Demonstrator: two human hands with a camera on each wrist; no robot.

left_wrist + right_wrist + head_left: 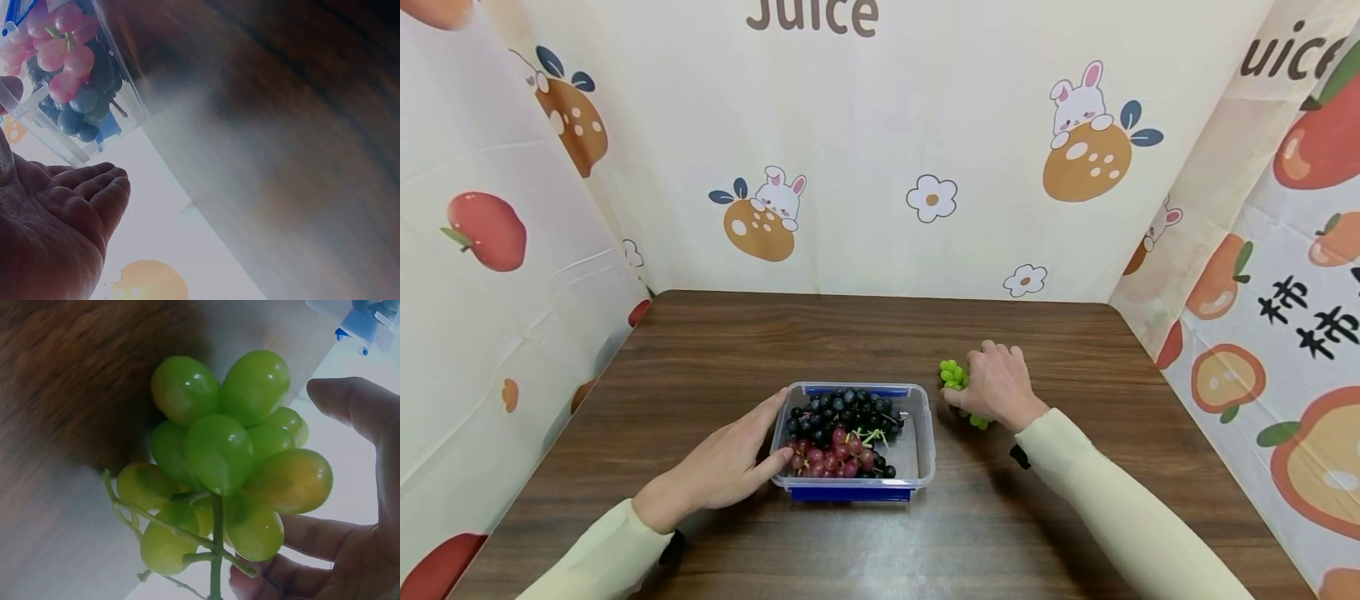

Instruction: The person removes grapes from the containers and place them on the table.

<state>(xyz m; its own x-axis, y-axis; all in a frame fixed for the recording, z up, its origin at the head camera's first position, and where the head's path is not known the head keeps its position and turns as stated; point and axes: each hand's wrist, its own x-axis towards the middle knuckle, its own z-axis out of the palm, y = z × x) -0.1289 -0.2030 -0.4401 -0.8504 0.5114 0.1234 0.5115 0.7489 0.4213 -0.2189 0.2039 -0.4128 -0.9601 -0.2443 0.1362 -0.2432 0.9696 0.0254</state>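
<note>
A clear plastic container (924,450) with blue clips stands on the table, holding dark grapes (842,408) and a bunch of red grapes (827,458). My left hand (722,458) rests along its left side, fingers extended against the outer wall, thumb by the rim near the front corner. To the right of the container, my right hand (997,387) reaches over a bunch of green grapes (219,453). In the right wrist view the thumb (350,403) stands apart from the grapes, while other fingers pass behind them. Part of the bunch is hidden under the hand in the head view.
The brown wooden table (760,333) meets a fruit-printed curtain (865,125) along its back edge. More printed cloth (512,333) hangs at the left side and a similar sheet (1262,317) at the right.
</note>
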